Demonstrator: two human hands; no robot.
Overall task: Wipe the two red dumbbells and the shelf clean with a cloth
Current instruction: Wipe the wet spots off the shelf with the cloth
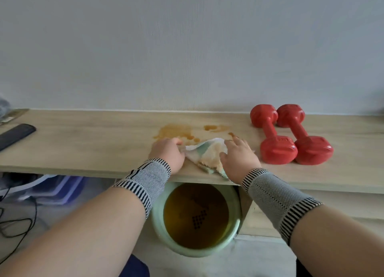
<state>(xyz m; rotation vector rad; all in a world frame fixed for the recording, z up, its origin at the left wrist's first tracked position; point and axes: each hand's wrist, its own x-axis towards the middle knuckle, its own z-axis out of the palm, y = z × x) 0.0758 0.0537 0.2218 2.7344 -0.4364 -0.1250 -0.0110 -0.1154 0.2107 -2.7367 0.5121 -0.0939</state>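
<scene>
Both hands on stained cloth (207,156), left hand (168,152) gripping, right hand (239,154) pressing

Dumbbells, red — two (273,134) (304,136); cloth — one (204,154); shelf — one (83,148). Hands: two (168,153) (239,155), wristbands: two (145,178) (276,197). Basin: one (196,217); black bar: one (15,135).

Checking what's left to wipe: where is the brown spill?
In the head view, the brown spill lies mid-shelf near the wall, just beyond the cloth.
</scene>
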